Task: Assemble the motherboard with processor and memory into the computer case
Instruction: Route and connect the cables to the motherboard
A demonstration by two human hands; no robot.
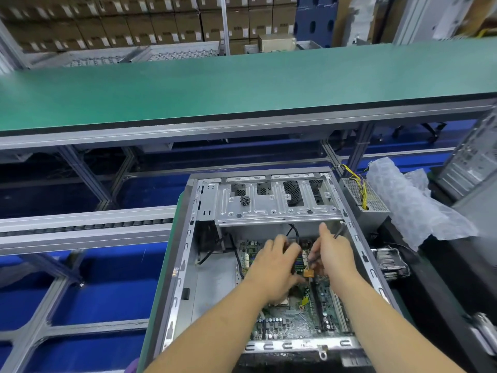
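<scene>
Hands over motherboard [290, 319] in case [185, 238] | L hand [274, 267] grip unclear | R hand [333, 254] pinches cable [309, 261]

— Where are the hands?

— Both bare forearms reach forward, side by side. The left hand [271, 267] lies palm down, knuckles up, fingers bent downward at their tips.

— And the right?

— The right hand [334, 255] sits just beside it, thumb raised, fingers curled under and pinching a thin wire. The two hands nearly touch.

Bare matt metal computer case [277, 208]; crinkled clear plastic bubble wrap [411, 208].
</scene>
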